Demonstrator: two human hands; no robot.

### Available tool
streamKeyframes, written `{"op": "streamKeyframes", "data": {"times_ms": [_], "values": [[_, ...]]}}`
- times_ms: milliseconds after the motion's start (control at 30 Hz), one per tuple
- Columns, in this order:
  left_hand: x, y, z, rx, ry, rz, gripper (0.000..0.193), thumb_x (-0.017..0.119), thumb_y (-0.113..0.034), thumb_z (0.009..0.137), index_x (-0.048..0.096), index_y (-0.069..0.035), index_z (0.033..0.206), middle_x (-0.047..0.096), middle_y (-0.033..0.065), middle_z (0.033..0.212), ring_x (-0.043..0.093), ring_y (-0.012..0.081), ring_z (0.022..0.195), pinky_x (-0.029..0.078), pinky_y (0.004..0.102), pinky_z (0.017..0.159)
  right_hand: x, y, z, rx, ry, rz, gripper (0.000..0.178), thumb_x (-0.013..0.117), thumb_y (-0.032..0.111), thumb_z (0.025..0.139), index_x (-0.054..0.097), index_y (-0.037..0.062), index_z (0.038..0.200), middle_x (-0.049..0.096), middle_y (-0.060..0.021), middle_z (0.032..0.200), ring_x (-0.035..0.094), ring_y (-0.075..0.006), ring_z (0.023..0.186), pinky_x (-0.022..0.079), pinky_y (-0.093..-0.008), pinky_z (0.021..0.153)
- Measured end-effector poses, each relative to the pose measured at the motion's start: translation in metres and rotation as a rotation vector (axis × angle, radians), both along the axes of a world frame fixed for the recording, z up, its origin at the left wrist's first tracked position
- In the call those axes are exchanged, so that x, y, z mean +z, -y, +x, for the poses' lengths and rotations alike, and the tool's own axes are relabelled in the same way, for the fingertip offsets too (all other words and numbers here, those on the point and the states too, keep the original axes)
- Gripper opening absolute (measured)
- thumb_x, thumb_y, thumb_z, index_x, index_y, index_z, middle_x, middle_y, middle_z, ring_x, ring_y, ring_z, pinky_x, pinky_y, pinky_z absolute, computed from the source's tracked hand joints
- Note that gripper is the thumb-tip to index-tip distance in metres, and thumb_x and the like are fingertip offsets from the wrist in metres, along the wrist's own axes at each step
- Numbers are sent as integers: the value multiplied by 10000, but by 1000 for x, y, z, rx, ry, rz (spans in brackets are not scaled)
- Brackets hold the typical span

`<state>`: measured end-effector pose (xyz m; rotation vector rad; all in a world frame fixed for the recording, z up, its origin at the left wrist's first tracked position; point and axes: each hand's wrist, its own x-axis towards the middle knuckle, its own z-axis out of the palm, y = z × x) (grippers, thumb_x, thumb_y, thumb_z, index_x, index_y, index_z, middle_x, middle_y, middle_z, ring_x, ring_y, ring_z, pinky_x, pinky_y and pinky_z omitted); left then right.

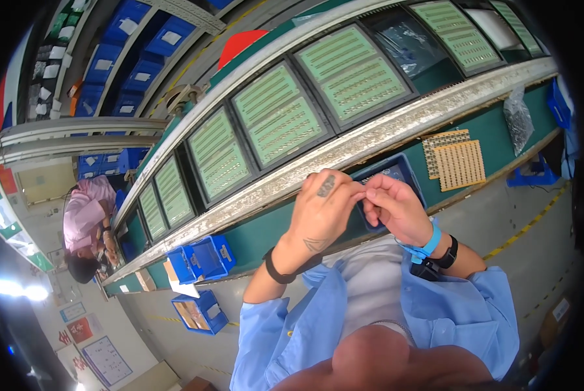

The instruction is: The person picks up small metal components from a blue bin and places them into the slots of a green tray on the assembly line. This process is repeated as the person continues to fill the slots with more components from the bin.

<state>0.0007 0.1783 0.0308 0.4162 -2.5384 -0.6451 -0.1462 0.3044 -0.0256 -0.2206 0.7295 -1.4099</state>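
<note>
Dark blue rectangular tray (416, 180), raised rim, partly hidden by both hands (323, 207) (401, 212), pinched together, anything held indiscernible.

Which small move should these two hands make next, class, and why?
Perhaps ease the left hand slightly off the right hand, with both over the tray. Their fingertips meet in front of it in this view, so anything dropped would probably land inside; whether something is pinched between them is too small to tell.
</note>
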Motion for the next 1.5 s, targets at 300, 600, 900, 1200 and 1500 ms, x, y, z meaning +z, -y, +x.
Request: {"op": "streamKeyframes", "data": {"times_ms": [300,600,900,1200,1500], "values": [[9,4,5,-28,17,-49,221,787,-11,752,715,-87,947,652,48,904,629,257,886,473,381,775,-6,1,-3,5,-92,-36,85,595,124,1047,595,41,1067,592,-14,864,507,-67,685,408,-223,577],[-10,135,29,282,151,-223,91,744,-69,811,728,-70,901,654,78,907,632,303,924,494,442,816,-4,-6,-6,-190,87,73,263,530,122,1028,558,-13,1251,608,-169,1246,602,-217,1120,499,-357,962],[-32,163,14,245,241,-224,70,733,-88,844,733,-45,899,655,80,897,631,304,950,497,454,827,-12,-13,-9,-251,412,152,373,518,182,1033,534,-106,1268,567,-248,1328,538,-360,1322,403,-464,1205],[-34,162,7,242,252,-293,70,745,-85,839,742,-33,884,659,90,862,638,320,885,501,446,808,-14,-11,-10,-217,422,130,409,494,224,1050,539,-99,1297,569,-241,1340,529,-364,1340,412,-453,1196],[-27,157,6,270,251,-282,60,753,-84,837,741,-42,877,671,93,861,647,307,885,499,440,814,-10,-12,-12,-177,375,106,448,463,259,1062,526,-91,1334,550,-251,1400,522,-367,1360,415,-452,1186]]}}
